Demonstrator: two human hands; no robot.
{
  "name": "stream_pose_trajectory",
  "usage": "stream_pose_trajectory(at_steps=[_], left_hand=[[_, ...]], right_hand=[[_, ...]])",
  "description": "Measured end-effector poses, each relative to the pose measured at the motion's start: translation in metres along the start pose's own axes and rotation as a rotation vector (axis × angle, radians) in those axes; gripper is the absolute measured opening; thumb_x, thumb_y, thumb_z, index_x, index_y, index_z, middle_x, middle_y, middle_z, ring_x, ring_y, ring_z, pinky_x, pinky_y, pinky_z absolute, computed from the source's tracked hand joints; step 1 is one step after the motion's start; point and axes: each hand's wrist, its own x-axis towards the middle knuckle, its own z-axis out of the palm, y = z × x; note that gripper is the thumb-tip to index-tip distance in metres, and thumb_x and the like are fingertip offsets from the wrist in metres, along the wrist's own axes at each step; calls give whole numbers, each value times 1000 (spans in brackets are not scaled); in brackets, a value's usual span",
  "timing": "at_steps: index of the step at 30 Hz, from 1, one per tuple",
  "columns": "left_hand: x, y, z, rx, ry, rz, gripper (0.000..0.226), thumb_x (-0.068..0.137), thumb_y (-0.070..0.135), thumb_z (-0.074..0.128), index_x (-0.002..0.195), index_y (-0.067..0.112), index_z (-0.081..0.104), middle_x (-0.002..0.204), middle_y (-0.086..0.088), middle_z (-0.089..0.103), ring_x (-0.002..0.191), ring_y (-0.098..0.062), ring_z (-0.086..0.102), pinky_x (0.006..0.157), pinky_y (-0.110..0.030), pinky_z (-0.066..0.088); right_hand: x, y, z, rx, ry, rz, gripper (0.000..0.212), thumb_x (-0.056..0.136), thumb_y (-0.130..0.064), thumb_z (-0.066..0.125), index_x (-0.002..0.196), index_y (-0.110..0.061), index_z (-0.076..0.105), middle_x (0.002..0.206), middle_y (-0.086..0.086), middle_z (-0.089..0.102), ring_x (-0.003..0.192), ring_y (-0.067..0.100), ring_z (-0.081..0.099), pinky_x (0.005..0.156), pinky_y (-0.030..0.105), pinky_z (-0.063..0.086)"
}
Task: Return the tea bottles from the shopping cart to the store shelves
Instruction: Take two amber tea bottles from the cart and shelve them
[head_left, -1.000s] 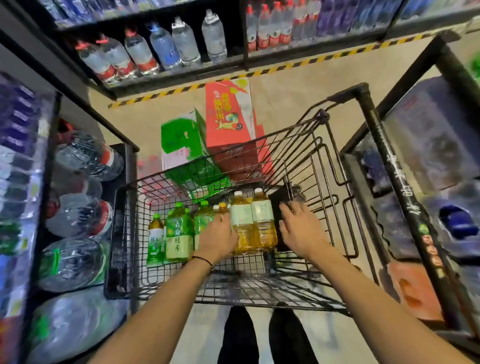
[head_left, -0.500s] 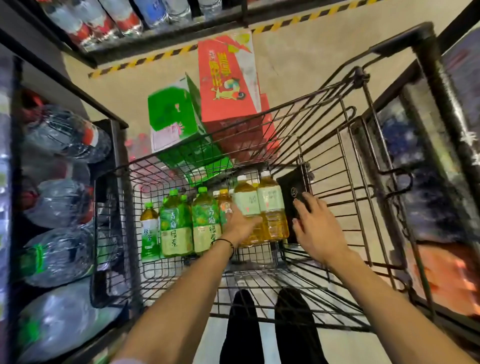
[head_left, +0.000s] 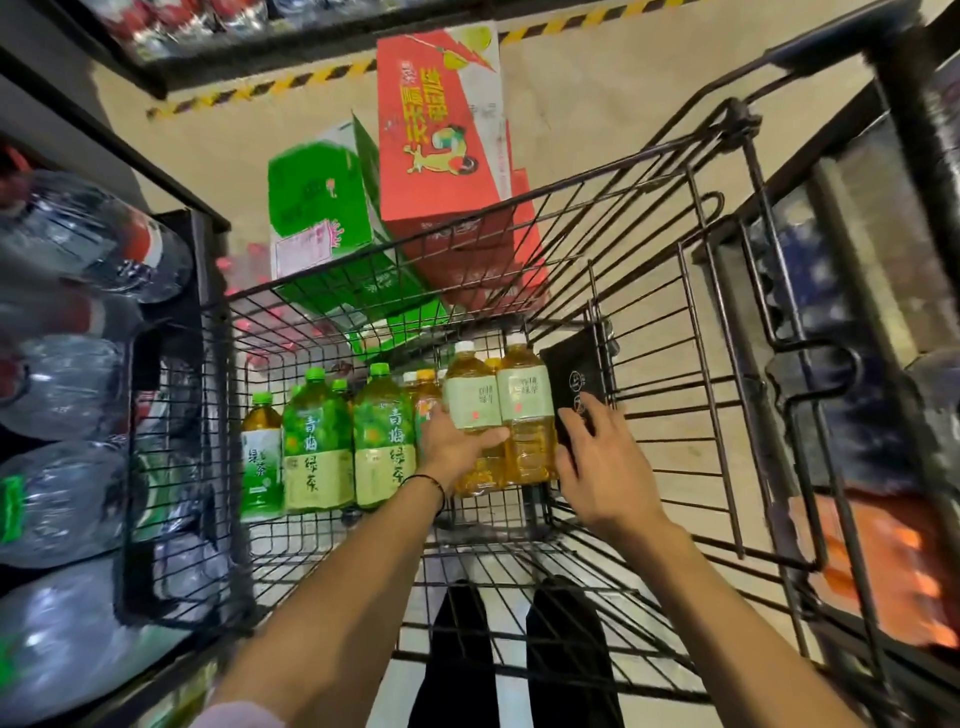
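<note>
Several tea bottles stand in a row inside the black wire shopping cart (head_left: 649, 322). Two amber tea bottles (head_left: 522, 415) with white caps and pale labels stand at the right end. My left hand (head_left: 457, 447) curls around the left amber bottle from its left side. My right hand (head_left: 587, 457) lies flat against the right amber bottle, its fingers spread over a black pouch (head_left: 574, 379) behind it. Left of them stand green-capped green tea bottles (head_left: 317, 447) and a small orange-capped bottle (head_left: 427, 395), partly hidden by my left hand.
Big water jugs (head_left: 78, 384) fill the shelf on the left, close to the cart. A red carton (head_left: 441, 130) and a green carton (head_left: 322, 202) sit on the floor beyond the cart. Dark shelving (head_left: 852, 291) stands on the right. My legs show under the cart.
The view has tilted down and closer to the cart. My left hand has wrapped further around the left amber bottle; my right hand has slid up against the right one and the pouch.
</note>
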Motion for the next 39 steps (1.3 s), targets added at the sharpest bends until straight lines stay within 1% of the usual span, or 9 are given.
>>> stream_pose_trajectory(at_steps=[3, 6, 8, 12, 18, 22, 26, 29, 39], left_hand=[[0, -2, 0, -6, 54, -26, 74, 59, 23, 102, 123, 11, 65, 117, -4, 76, 107, -18, 72, 92, -35, 62], [-2, -5, -8, -31, 42, -38, 50, 62, 26, 100, 102, 22, 71, 103, 2, 77, 93, -14, 74, 87, -37, 64], [-5, -9, -19, -71, 0, -39, 46, 65, 25, 98, 103, 24, 74, 101, 4, 79, 90, -12, 76, 83, -38, 66], [-11, -18, -53, -126, -18, 0, 42, 67, 20, 97, 99, 27, 70, 96, 8, 79, 80, 0, 76, 65, -18, 60], [-15, -32, -104, -176, -26, -43, 38, 76, 23, 91, 106, 28, 68, 103, 6, 80, 100, -14, 76, 88, -40, 63], [-22, -38, -120, -254, 5, -50, 35, 81, 18, 86, 112, 21, 72, 101, 2, 82, 98, -20, 78, 84, -46, 65], [-29, -41, -129, -342, 23, -11, 51, 78, 14, 87, 125, 12, 68, 108, -10, 80, 98, -30, 78, 82, -51, 64], [-33, -41, -135, -340, -6, 25, 80, 59, 37, 94, 130, 15, 64, 111, -6, 79, 103, -27, 77, 87, -51, 63], [-46, -24, -148, -264, 56, 31, 100, 40, 46, 98, 129, 21, 59, 99, 11, 81, 91, -10, 78, 90, -44, 62]], right_hand=[[2, -1, 4, -23, 21, -19, 52, 103, -31, 44, 151, -12, 37, 158, 15, 34, 145, 32, 31, 121, 42, 23], [7, -5, 8, -31, 51, 15, 50, 102, -30, 46, 149, -12, 39, 150, 13, 43, 134, 29, 40, 113, 41, 35], [13, -10, 15, -36, 42, 24, 49, 101, -29, 46, 146, -13, 40, 143, 12, 48, 125, 28, 45, 106, 40, 42], [30, -19, 36, 6, -42, 94, 63, 100, -36, 52, 152, -9, 29, 139, 13, 49, 123, 28, 47, 98, 40, 49], [54, -21, 74, 110, -113, 286, 109, 89, -62, 65, 158, -2, 5, 149, 20, 38, 138, 37, 37, 106, 50, 46], [72, -26, 94, 217, -68, 358, 118, 75, -63, 79, 153, -3, 15, 142, 16, 42, 131, 30, 42, 103, 49, 48], [90, -45, 106, 190, 52, 553, 107, 65, -63, 85, 139, -7, 32, 134, 13, 45, 124, 30, 46, 94, 48, 51], [98, -53, 112, 164, 130, 643, 103, 64, -61, 86, 135, -8, 35, 131, 13, 47, 122, 31, 48, 96, 48, 48], [90, -65, 101, 320, 129, 635, 103, 63, -56, 88, 133, -10, 30, 127, 16, 44, 117, 34, 52, 90, 51, 53]])
